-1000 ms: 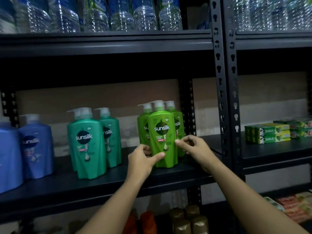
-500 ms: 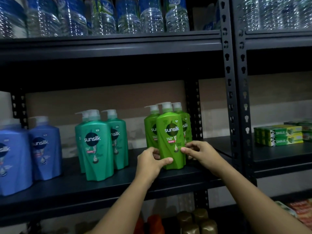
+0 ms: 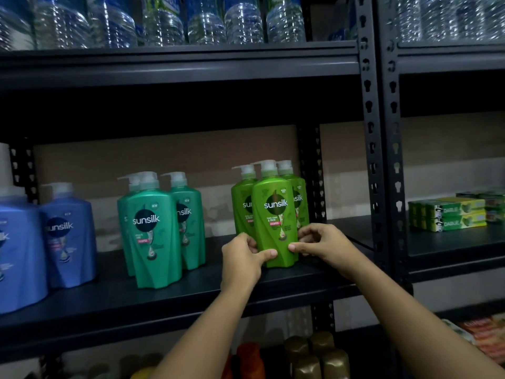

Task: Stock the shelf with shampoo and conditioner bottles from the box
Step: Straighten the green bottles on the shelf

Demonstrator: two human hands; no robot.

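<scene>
The dark shelf (image 3: 169, 294) carries everything here. At its right end, just beside the perforated post (image 3: 372, 149), stands the front lime-green bottle (image 3: 274, 214), touching two more lime-green bottles (image 3: 241, 203) behind it. To the left of this group are the teal bottles (image 3: 153, 231). The left hand (image 3: 241, 259) and the right hand (image 3: 318, 240) both hold the front bottle low on its sides, with thumbs curled onto its face. I think the step is to settle and square it (the box is not in view): keep the base flat, turn gently, release both hands together. Its long axis is upright, pump on top, label facing the person.
</scene>
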